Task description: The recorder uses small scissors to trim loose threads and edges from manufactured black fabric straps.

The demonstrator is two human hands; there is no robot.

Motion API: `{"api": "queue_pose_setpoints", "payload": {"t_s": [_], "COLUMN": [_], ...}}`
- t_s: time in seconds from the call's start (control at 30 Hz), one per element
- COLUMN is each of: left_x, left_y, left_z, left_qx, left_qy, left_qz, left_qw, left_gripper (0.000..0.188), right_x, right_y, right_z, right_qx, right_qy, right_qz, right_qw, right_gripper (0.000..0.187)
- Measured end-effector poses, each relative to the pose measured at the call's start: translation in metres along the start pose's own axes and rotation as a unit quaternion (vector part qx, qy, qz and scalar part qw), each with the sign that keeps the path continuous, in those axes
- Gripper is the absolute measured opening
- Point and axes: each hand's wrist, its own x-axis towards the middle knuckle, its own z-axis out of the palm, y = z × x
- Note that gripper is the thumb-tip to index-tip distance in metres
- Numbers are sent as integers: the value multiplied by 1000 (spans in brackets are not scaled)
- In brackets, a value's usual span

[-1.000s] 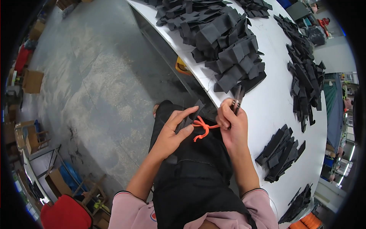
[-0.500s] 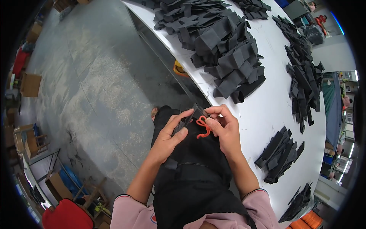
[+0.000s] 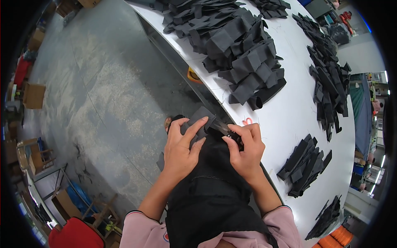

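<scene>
Person is standing at the corner of a white surface, working over the lap rather than on it. Left hand is gripping a piece of dark fabric between thumb and fingers. Right hand is closing around small dark snips, blades pointing left and reaching to the fabric's edge; whether they are touching it, or any thread is lying between them, cannot be told.

Step in hand, by judgement: blade work at the fabric's edge. The next move is probably calling for a steady left grip and a small, careful squeeze from the right, fingertips staying clear of the blades.

Large fabric pile is sitting ahead on the surface; a smaller bundle is lying to the right.

Against half a second earlier: the fabric is now showing a broader face, the blades are showing plainly, and the orange cord, earlier dangling between the hands, is now blurring beyond the right hand, over the surface's edge.
</scene>
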Motion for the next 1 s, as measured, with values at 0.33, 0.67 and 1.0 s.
{"api": "queue_pose_setpoints", "payload": {"t_s": [0.33,0.67,1.0], "left_x": [-3,-1,-4], "left_y": [8,10,10], "left_z": [4,2,3], "left_qx": [103,75,38], "left_qy": [36,34,18], "left_qz": [64,62,63], "left_qw": [992,995,997], "left_gripper": [52,52,46], "right_x": [1,5,5], "right_y": [2,16,21], "right_z": [3,-5,-5], "right_qx": [-100,290,418], "right_qy": [5,-37,-105], "right_qz": [-51,220,351], "right_qw": [994,931,832], "right_gripper": [24,19,18]}}
